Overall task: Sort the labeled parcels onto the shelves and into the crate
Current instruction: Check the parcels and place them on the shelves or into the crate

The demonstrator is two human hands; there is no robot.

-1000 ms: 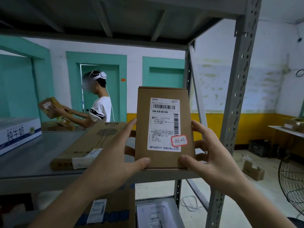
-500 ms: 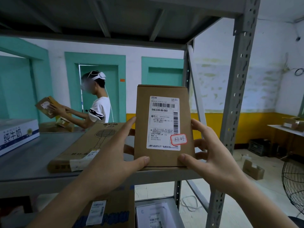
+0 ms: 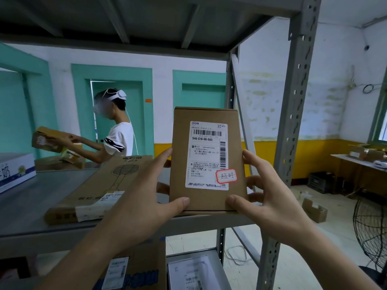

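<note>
Mid-sort. Brown parcel (image 3: 207, 160) upright, label facing camera, held in front of the middle shelf (image 3: 41, 197), lower edge level with the shelf lip; whether it rests there, cannot tell. Left hand (image 3: 142, 197) and right hand (image 3: 270, 197) clasping its sides, thumbs pinching the bottom corners, fingers wrapped behind. Already shelved: flat carton (image 3: 100, 185) just left, milk box (image 3: 14, 172) far left, more labelled parcels (image 3: 188, 275) below. No crate identifiable. This parcel still unplaced; remaining count unknown.

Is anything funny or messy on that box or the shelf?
The red-bordered sticker on the held parcel sits crooked over the shipping label's corner. The flat fan box lies askew on the shelf.
</note>
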